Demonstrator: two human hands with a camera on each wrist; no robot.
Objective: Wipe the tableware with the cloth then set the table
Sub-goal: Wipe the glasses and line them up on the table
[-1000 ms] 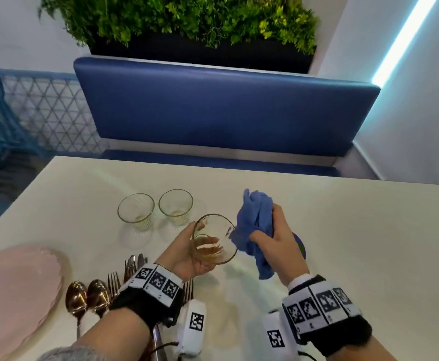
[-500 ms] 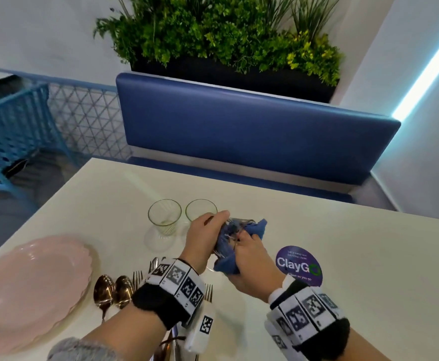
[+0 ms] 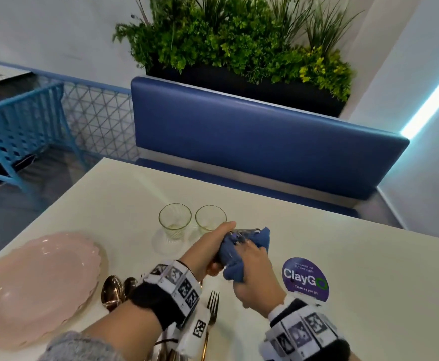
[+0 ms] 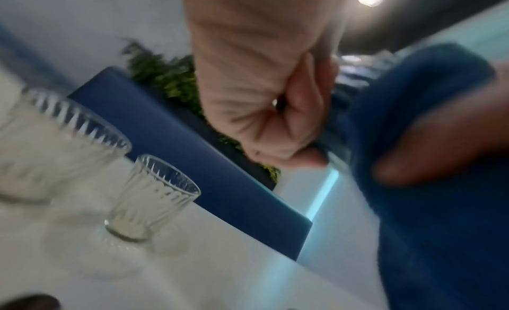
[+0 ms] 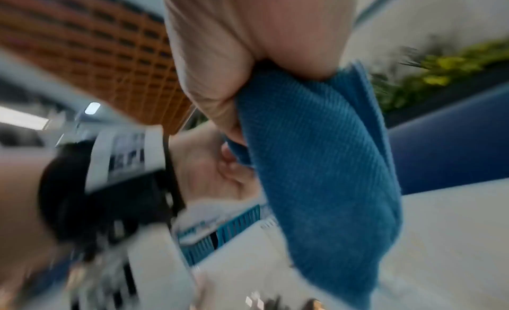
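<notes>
The small clear drinking glass (image 3: 243,233) is being held just above the white tabletop (image 3: 356,256), apparently tipped on its side, near the two ribbed clear glasses (image 3: 174,221) that are standing upright behind it. The left hand (image 3: 213,246) is wrapping its grip round the glass body, probably to steady it against twisting. The right hand (image 3: 254,272) is clamping its grip on the blue microfibre cloth (image 3: 235,268), which is bunching over the glass's mouth and hanging below the fist. This looks like wiping or polishing, with one hand bracing while the other works the fabric. The pink scalloped plate (image 3: 31,287), the copper-coloured spoons (image 3: 113,287) and the fork (image 3: 212,303) are lying close to the person on the left, perhaps waiting their turn. The round purple sticker (image 3: 305,280) is sitting on the tabletop just right of the hands. The head view is giving the whole layout but hiding the left palm. The left wrist view is showing the curled left fingers (image 4: 303,119) and a right fingertip pressing on the cloth (image 4: 427,195), though blur is hiding the glass wall there. The right wrist view is showing the cloth (image 5: 316,162) pinched in the right fist, its ribbed weave plain, with the left hand (image 5: 214,173) behind it. The glass itself cannot be made out there.
</notes>
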